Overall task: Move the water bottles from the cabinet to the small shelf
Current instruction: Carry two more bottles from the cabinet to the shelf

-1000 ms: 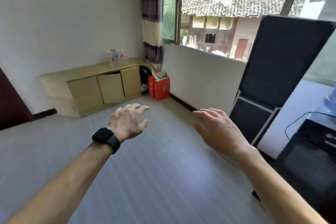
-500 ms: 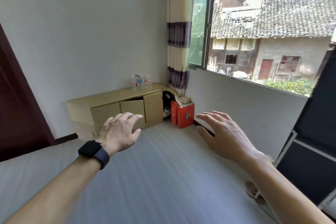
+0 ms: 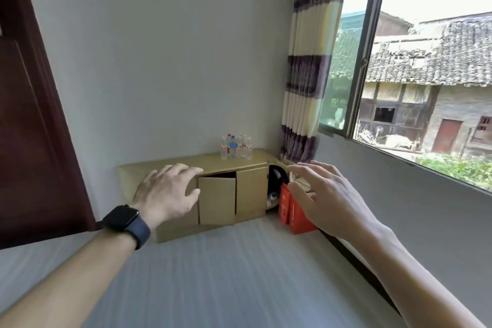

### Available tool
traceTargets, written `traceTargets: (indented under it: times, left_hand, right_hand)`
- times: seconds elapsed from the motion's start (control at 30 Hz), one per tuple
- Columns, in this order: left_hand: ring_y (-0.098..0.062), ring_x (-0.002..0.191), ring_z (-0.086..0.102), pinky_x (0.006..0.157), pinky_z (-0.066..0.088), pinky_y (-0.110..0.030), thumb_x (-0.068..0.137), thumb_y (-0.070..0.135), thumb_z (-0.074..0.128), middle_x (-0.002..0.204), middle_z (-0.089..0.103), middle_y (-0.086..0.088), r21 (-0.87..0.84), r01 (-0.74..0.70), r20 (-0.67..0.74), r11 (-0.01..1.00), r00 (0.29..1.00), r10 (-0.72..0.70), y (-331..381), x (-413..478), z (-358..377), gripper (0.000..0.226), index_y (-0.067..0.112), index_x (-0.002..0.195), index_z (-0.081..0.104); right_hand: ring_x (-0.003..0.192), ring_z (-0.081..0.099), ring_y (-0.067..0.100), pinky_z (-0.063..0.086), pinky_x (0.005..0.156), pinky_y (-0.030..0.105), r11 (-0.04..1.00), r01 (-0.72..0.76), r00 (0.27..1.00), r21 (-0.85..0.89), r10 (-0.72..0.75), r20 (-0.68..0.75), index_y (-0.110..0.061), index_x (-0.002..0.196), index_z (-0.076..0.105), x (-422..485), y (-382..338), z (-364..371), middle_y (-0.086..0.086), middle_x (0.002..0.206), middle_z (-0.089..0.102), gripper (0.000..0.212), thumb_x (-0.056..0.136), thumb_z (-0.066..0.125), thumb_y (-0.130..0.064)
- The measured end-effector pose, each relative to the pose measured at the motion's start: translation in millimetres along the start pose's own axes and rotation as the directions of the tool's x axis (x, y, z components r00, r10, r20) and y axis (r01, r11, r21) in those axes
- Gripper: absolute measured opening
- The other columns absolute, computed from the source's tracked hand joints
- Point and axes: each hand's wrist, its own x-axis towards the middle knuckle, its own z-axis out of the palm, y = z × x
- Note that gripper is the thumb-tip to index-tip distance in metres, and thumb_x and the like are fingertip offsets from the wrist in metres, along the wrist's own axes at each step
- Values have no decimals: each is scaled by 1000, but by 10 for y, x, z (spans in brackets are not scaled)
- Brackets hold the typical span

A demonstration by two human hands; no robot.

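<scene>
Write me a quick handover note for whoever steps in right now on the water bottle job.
Left hand: open, holding nothing.
Right hand: open, holding nothing.
Water bottles: grouped upright on top of the cabinet, near its right end, well beyond both hands.
Done: nothing visible yet; no bottle picked up.
Left: walk over and carry every bottle to the small shelf, which is not in view.

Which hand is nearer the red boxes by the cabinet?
Right. The right hand overlaps the red boxes in view; the left hand is off to their left, before the cabinet.
</scene>
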Motion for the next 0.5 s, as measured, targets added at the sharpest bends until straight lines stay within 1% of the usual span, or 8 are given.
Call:
traceTargets:
  times: [0.1, 0.23, 0.37, 0.5]
  left_hand:
    - [-14, 134, 41, 108, 35, -36, 93, 50, 43, 146, 44, 10, 4, 31, 5, 1000, 1000, -31, -175, 504, 268, 52, 39, 143, 38]
    - [-14, 134, 40, 109, 34, -37, 93, 50, 44, 146, 44, 10, -8, 34, 30, 999, 999, -34, -465, 1182, 670, 52, 39, 143, 38]
    - [-14, 133, 41, 108, 35, -35, 93, 51, 44, 145, 45, 10, -8, 9, 35, 1000, 999, -9, -844, 1997, 1011, 52, 41, 143, 37]
    - [-17, 131, 44, 104, 38, -37, 93, 51, 44, 145, 46, 9, -1, -10, 29, 1000, 1000, 10, -1246, 2907, 1298, 51, 40, 143, 38]
  right_hand:
    - [140, 31, 7, 35, 112, 33, 1000, 30, 999, 7, -30, 15, -40, 137, 51, 539, 152, 380, -22, 142, 50, 40, 99, 44, -51]
    - [140, 32, 8, 34, 112, 34, 999, 47, 998, -6, -47, 35, -40, 138, 51, 1224, 344, 905, -21, 142, 50, 41, 99, 41, -53]
    - [140, 33, 8, 36, 112, 37, 1000, 31, 998, -5, -31, 47, -41, 136, 52, 1967, 525, 1437, -23, 141, 50, 43, 100, 35, -56]
    - [138, 35, 8, 39, 110, 38, 1000, 11, 999, -23, -10, 40, -40, 135, 53, 2773, 695, 1891, -22, 139, 53, 44, 99, 35, -57]
